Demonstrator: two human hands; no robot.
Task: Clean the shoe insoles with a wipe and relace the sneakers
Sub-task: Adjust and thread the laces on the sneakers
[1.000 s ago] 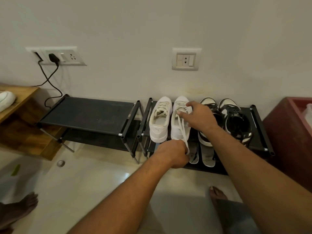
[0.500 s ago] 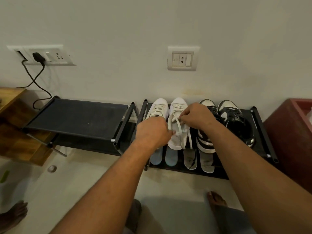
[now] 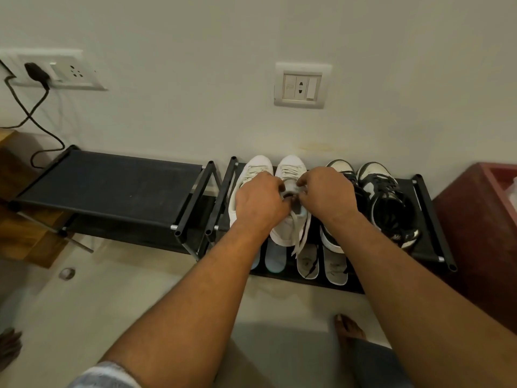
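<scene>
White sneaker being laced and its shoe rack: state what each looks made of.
White sneaker: smooth, matte white upper without visible weave, likely leather or a synthetic lookalike; its laces are flat, probably woven textile. Shoe rack: black tubes with silvery ends suggest painted metal; the matte dark shelf looks like stretched fabric.

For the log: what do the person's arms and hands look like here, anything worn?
Both forearms are bare. No watch, band or glove shows on the left hand or right hand; the fingers are too blurred to check for rings. A pale blue-grey fabric edge, probably a short sleeve, shows at the left arm's upper end.
</scene>
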